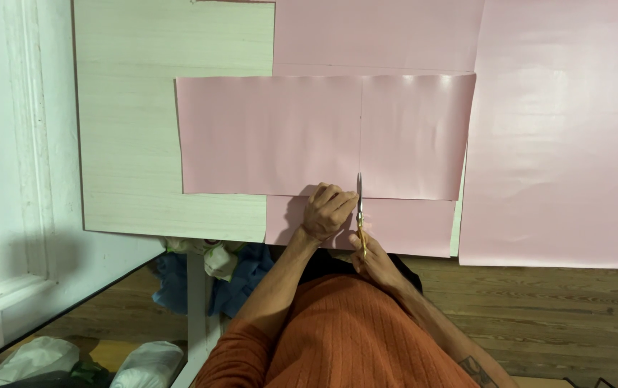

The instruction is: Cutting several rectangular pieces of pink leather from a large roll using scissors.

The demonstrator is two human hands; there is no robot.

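Soft even light, faint paper glare

The handles of the scissors (360, 215) are lying hidden inside the right hand (372, 253) at lower centre, and the blade tips are looking too thin to tell whether they are parted. The left hand (327, 210) is covering part of the pink sheet's (273, 133) near edge, while the large pink sheet (560, 136) is running off the frame's right and top edges. The white bags (93, 361) at lower left are being cut off by the bottom edge.
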